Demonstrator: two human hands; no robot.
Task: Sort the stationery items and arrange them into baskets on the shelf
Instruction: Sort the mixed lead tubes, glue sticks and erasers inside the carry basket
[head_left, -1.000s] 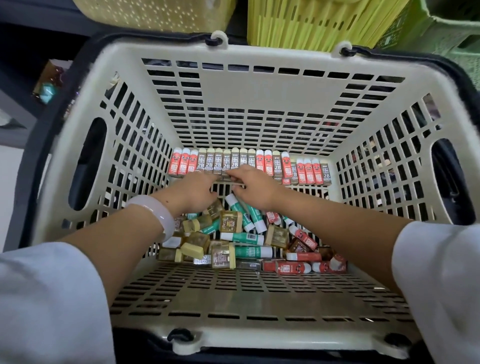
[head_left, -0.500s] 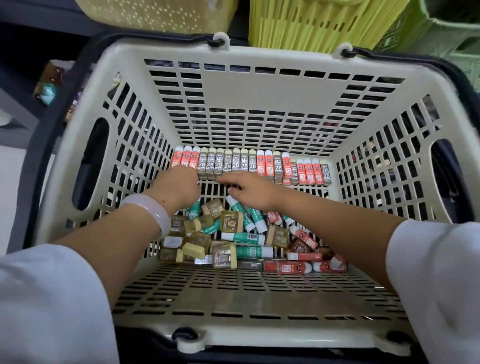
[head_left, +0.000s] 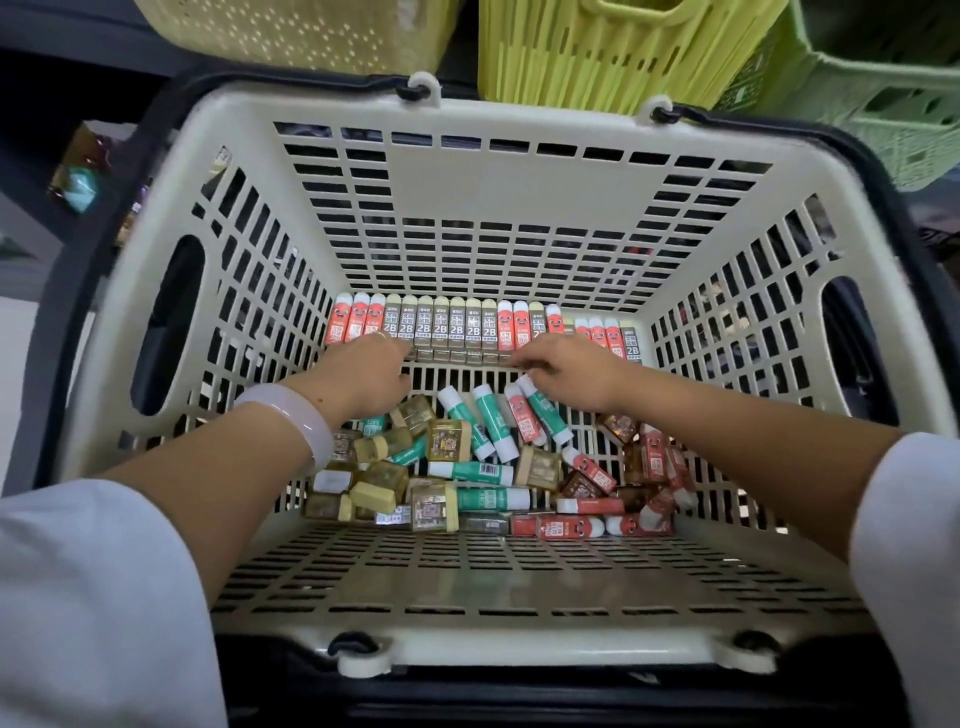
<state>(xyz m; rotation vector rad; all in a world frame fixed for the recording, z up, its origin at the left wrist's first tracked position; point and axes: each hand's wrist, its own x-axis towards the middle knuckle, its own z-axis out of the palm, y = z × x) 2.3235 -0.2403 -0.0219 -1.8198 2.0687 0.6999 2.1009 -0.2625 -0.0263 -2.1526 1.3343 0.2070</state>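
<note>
A cream slotted basket (head_left: 488, 182) holds the stationery. Along its far wall stands a tidy row of red boxes (head_left: 358, 319) and grey 2B boxes (head_left: 440, 325). My left hand (head_left: 363, 376) reaches to the row's lower edge at its left part, fingertips touching the boxes. My right hand (head_left: 569, 366) touches the same edge further right, fingers spread and relaxed. Neither hand holds anything that I can see. Nearer me lies a loose pile of green-and-white glue sticks (head_left: 485, 415), yellowish boxes (head_left: 447, 441) and red boxes (head_left: 587, 473).
A pale yellow basket (head_left: 291, 31), a bright yellow basket (head_left: 623, 47) and a green crate (head_left: 872, 83) stand on the shelf behind. Black handles (head_left: 893, 218) run round the cream basket's rim. The basket's near floor (head_left: 467, 577) is bare.
My hands were together at the middle of the row; they have slid apart along its lower edge, the left one leftward, the right one rightward.
</note>
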